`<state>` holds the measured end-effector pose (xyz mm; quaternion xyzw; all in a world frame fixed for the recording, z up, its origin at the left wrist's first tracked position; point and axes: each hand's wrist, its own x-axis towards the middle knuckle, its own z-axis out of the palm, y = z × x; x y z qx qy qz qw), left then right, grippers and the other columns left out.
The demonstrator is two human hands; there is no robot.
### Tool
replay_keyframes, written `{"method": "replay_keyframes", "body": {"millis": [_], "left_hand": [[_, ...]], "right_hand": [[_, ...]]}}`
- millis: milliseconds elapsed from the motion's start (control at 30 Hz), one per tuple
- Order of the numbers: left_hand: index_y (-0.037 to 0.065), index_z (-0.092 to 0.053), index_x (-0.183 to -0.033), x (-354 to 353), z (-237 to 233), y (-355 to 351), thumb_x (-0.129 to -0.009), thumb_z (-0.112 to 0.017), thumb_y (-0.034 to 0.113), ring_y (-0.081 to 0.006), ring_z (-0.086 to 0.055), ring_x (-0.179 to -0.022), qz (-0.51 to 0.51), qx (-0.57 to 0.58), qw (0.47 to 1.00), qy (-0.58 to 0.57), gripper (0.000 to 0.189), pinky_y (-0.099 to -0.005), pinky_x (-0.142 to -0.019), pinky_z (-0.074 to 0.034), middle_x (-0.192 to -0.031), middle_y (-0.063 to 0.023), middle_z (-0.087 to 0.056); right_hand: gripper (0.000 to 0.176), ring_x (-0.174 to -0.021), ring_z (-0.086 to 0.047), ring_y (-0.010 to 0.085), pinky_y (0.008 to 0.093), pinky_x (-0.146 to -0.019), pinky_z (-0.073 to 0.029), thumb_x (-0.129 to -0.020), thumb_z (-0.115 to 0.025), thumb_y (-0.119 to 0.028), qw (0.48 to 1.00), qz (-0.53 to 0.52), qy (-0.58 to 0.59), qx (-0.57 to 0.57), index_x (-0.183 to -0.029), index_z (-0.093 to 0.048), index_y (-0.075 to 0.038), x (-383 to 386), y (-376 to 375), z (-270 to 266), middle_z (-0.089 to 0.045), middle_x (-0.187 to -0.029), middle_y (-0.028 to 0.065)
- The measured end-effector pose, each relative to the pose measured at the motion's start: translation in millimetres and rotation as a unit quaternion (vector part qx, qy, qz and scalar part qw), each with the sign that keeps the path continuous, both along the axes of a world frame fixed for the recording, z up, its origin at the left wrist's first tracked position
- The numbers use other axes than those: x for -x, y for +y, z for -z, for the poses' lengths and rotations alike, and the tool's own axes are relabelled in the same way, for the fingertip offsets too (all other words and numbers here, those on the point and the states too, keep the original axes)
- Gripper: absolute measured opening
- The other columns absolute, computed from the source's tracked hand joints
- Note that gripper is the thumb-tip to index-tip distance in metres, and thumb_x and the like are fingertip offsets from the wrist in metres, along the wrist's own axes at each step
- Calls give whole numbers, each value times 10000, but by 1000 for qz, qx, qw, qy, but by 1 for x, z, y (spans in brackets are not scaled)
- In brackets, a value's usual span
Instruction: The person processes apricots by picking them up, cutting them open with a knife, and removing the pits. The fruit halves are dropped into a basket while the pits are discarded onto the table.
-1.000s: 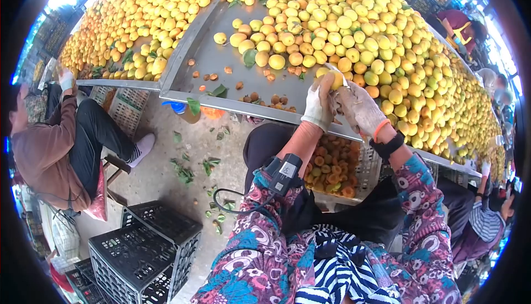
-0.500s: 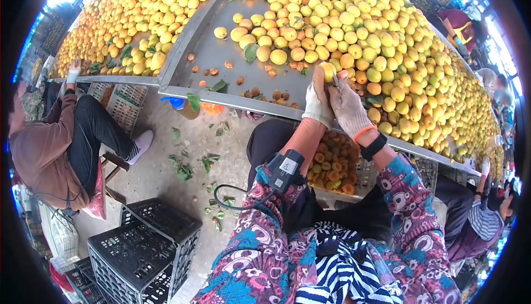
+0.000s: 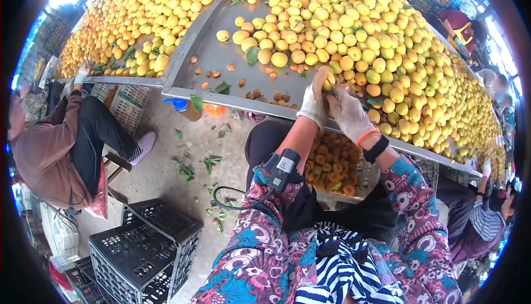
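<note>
Both hands wear pale, stained gloves and meet above the front edge of the metal table (image 3: pixel 210 95). My left hand (image 3: pixel 316 98) is closed round a yellow apricot (image 3: pixel 328 81). Close against it, my right hand (image 3: pixel 349 110) has its fingers bent at the fruit; whatever they pinch is too small to make out. Many yellow apricots (image 3: pixel 359 25) are heaped on the table beyond and to the right. Brown pits (image 3: pixel 257 93) lie left of the hands. Below the table edge, a crate holds split apricots (image 3: pixel 333 163).
A person in a brown top (image 3: pixel 47 149) sits at the left, another person (image 3: pixel 487 218) at the right. Black crates (image 3: pixel 133 251) stand on the floor at lower left. A blue-capped bottle (image 3: pixel 188 108) is below the table edge, near scattered leaves (image 3: pixel 185 170).
My left hand has tilted slightly with the apricot, and my right fingers have shifted lower beside it. The seated person's gloved hand at the left has moved slightly right.
</note>
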<state>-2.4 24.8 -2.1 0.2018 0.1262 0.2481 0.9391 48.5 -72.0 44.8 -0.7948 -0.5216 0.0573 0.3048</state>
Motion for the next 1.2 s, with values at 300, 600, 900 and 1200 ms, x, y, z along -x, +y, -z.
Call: {"method": "replay_keyframes", "body": {"millis": [300,600,900,1200], "left_hand": [[34,-525,-940,-2,-14,-2,-879,-427,471,-287,-623,-802,-25,7,999,-23,452,-415,-752,-525,-930,-182,-650],[27,-540,-880,-17,11,-3,-915,-412,338,-191,-584,-750,-108,-70,991,-20,338,-326,-730,-490,-843,-103,-595],[28,-572,-911,20,-36,-16,-921,-393,348,-181,-618,-795,-30,8,997,-68,366,-310,-763,-495,-817,-81,-619],[52,-560,-826,6,-20,-5,-889,-378,376,-171,-533,-509,-32,-37,997,64,377,-294,-443,-419,-706,-75,-601]], "right_hand": [[269,-718,-500,112,276,-664,-441,-952,-503,-194,917,22,397,23,-1131,-561,-2,9,1,-20,-584,-817,57],[234,-717,-516,104,238,-653,-428,-959,-517,-195,926,16,373,-60,-1127,-561,-38,11,-3,-5,-581,-810,39],[224,-429,-386,38,225,-352,-279,-950,-544,-320,754,34,656,-22,-905,-516,-102,15,-14,-32,-428,-618,-75],[198,-653,-477,21,179,-531,-373,-913,-599,-172,939,104,322,-58,-1045,-574,-27,7,-26,-46,-548,-783,-41]]}}
